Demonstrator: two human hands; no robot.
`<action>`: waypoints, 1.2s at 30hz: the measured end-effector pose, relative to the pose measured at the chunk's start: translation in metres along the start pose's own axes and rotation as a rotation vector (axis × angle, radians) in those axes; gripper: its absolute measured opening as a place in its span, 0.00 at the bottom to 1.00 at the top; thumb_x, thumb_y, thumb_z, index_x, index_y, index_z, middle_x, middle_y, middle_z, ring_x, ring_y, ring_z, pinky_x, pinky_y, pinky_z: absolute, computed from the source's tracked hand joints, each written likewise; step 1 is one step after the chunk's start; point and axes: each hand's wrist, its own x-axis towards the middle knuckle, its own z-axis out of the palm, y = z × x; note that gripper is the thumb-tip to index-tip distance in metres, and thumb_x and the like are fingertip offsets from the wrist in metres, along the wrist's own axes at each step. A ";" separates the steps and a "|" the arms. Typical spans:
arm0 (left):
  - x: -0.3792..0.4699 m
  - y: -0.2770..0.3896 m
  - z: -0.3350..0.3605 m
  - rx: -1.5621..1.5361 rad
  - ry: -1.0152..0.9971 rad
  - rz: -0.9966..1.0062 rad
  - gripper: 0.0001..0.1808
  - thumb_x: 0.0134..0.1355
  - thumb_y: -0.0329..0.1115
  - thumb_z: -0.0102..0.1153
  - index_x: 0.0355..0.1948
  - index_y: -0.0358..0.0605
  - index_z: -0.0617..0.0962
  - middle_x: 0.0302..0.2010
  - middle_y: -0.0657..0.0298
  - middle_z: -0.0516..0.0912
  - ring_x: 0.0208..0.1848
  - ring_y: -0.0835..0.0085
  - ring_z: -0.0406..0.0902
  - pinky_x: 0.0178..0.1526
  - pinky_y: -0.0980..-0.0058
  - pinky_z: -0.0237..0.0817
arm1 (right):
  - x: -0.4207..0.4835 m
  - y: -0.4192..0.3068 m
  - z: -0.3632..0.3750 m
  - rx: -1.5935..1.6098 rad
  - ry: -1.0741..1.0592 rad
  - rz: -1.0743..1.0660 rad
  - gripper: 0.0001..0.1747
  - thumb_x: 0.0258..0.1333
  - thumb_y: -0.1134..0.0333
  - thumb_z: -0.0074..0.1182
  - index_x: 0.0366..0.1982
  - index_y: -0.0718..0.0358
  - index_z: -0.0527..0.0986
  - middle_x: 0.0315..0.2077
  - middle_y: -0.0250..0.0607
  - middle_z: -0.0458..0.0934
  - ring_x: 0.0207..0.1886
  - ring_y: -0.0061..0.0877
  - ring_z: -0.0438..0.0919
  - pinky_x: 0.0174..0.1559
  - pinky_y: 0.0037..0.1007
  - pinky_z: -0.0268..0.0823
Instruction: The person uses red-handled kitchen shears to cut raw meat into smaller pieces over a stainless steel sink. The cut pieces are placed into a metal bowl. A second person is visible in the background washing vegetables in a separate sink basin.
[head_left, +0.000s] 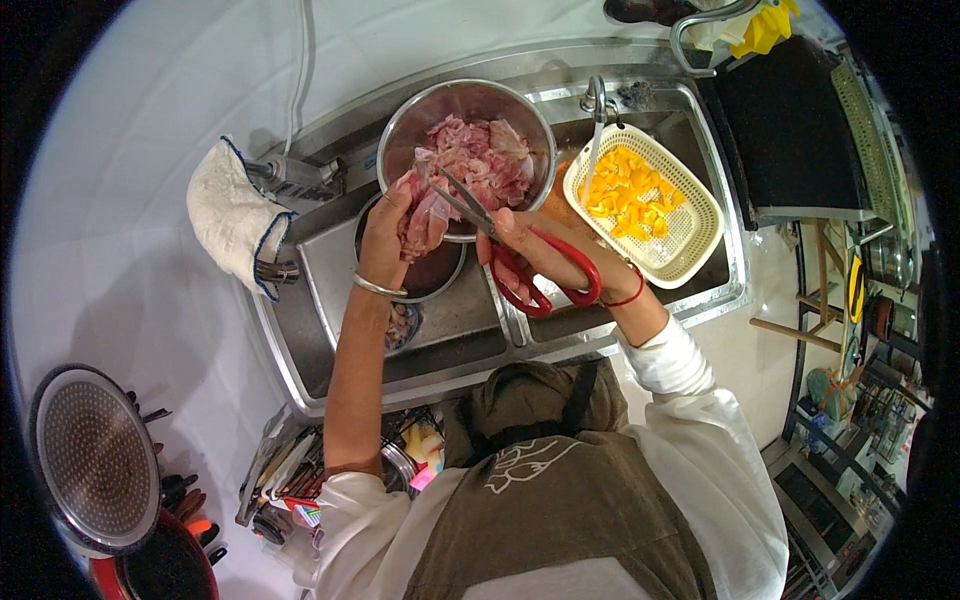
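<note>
My left hand (385, 229) grips a piece of raw meat (427, 217) at the near left rim of a steel bowl. That bowl (540, 112) holds a heap of cut raw meat (469, 154). In my right hand (536, 240) are red-handled kitchen scissors (585, 274), their blades parted and pointing up-left, close to the held piece. Whether the blades touch it I cannot tell. Below the steel bowl, partly hidden by it and my left hand, sits a darker round pot (442, 281) in the left sink basin.
Water runs from the faucet (595, 97) into a cream plastic basket (694, 247) of yellow-orange pieces (626, 191) in the right basin. A small blue-edged dish (403, 326) lies by my left forearm. A white cloth (232, 214) hangs over a metal fixture at left.
</note>
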 end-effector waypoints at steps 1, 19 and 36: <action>-0.001 0.003 0.002 0.003 -0.027 -0.009 0.19 0.65 0.38 0.45 0.54 0.40 0.70 0.47 0.62 0.77 0.46 0.75 0.75 0.46 0.79 0.67 | 0.000 0.001 0.001 -0.008 -0.006 -0.007 0.34 0.61 0.38 0.29 0.27 0.64 0.68 0.14 0.32 0.68 0.16 0.17 0.70 0.20 0.18 0.63; -0.008 0.002 0.025 0.744 0.079 0.564 0.11 0.67 0.37 0.44 0.32 0.41 0.71 0.25 0.71 0.68 0.28 0.86 0.59 0.30 0.84 0.55 | 0.006 0.001 0.020 0.311 0.004 0.137 0.40 0.57 0.31 0.19 0.32 0.62 0.67 0.16 0.36 0.68 0.18 0.25 0.69 0.24 0.24 0.63; -0.013 0.005 0.033 1.127 0.378 0.635 0.16 0.65 0.45 0.47 0.31 0.41 0.70 0.24 0.61 0.73 0.28 0.74 0.71 0.31 0.73 0.63 | -0.006 0.004 0.013 0.187 -0.042 0.083 0.38 0.59 0.34 0.19 0.33 0.61 0.66 0.18 0.35 0.69 0.22 0.23 0.71 0.26 0.23 0.64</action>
